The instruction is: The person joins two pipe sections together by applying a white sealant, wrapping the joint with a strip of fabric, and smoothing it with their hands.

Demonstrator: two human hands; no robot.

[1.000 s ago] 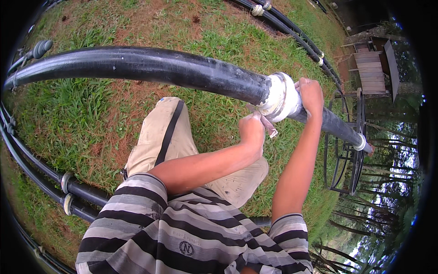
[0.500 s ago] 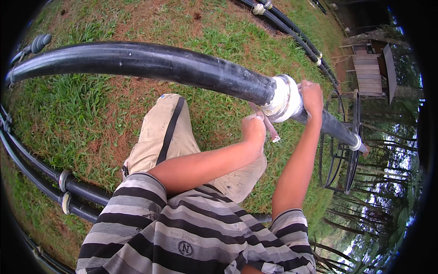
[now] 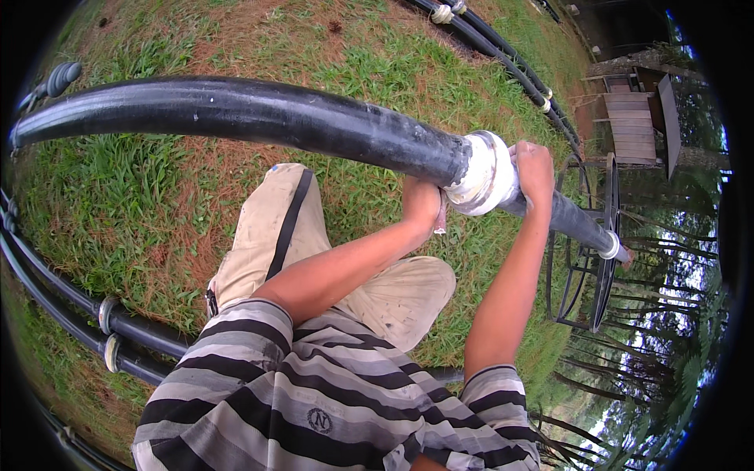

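Note:
A thick black pipe (image 3: 259, 114) runs across in front of me above the grass, ending at a white collar joint (image 3: 487, 174) where a thinner black pipe (image 3: 577, 224) continues to the right. My left hand (image 3: 422, 206) is closed just under the white joint, gripping a small tool or strip (image 3: 441, 224) that hangs below it. My right hand (image 3: 536, 166) is wrapped over the thinner pipe right beside the joint.
More black pipes (image 3: 94, 314) with pale couplings lie on the grass at the lower left and along the upper right (image 3: 503, 51). A round metal reel frame (image 3: 589, 259) stands at the right. A wooden structure (image 3: 632, 118) and trees lie beyond. My bent knee is below the pipe.
The view has shifted slightly and both hands stay at the white joint; the left hand has edged a little closer under it.

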